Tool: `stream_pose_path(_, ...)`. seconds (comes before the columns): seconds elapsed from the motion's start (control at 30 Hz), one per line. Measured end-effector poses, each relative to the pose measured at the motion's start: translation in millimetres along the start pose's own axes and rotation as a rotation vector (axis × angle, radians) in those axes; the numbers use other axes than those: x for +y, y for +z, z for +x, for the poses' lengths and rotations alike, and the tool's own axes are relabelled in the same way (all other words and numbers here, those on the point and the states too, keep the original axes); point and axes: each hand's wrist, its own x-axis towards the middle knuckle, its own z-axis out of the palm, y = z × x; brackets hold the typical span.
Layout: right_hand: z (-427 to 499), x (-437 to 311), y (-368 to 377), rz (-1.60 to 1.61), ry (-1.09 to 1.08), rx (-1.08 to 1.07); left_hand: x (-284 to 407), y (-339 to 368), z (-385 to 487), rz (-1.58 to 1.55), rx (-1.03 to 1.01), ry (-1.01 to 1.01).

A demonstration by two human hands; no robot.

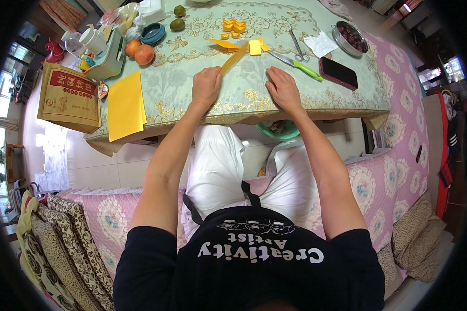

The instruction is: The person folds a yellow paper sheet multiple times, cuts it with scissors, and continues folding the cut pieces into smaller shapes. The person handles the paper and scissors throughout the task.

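Note:
My left hand (207, 85) is closed on one end of a long yellow paper strip (234, 59), which slants up and away over the table. My right hand (283, 88) lies on the tablecloth with nothing in it, thumb apart from the fingers. Just beyond it is a knife with a green handle (308, 70), and past that a pair of scissors (299, 48). Small yellow paper pieces (255, 48) and a folded yellow sheet (222, 44) lie near the strip's far end. Farther back stand several folded orange paper shapes (234, 27).
A black-screened phone (338, 73), a crumpled tissue (321, 44) and a metal bowl of dark red fruit (350, 39) are at right. At left are yellow paper sheets (125, 105), a brown paper bag (69, 99), two round fruits (144, 55) and a blue bowl (153, 33). A green basin (279, 132) sits below the table edge.

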Motion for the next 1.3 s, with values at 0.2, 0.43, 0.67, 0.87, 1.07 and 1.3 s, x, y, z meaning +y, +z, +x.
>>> stream_pose_path(0.2,-0.9,1.8,2.7,0.008,-0.017,0.024,-15.9,0.1,0.5,-0.396,0.15,-0.407)
stream_pose_path(0.43,-0.6,0.3,0.5,0.0,-0.009,0.005,-7.4,-6.3,4.7,-0.895,0.185,-0.683)
stream_pose_path(0.67,25.7,-7.3,4.0,1.107,0.574,0.086,-15.0,-8.6,2.3,-0.824,0.01,-0.696)
stream_pose_path(0.87,51.3,-41.5,26.1,1.329,0.709,-0.014,-13.0,-4.8,3.1,-0.689,-0.016,-0.56)
stream_pose_path(1.07,47.4,-41.1,24.8,1.564,0.801,0.097,-7.5,-11.4,2.5,-0.773,-0.059,-0.599)
stream_pose_path(1.3,50.0,-35.8,17.7,1.617,0.767,-0.003,-4.2,-17.9,4.3,-0.76,-0.136,-0.604)
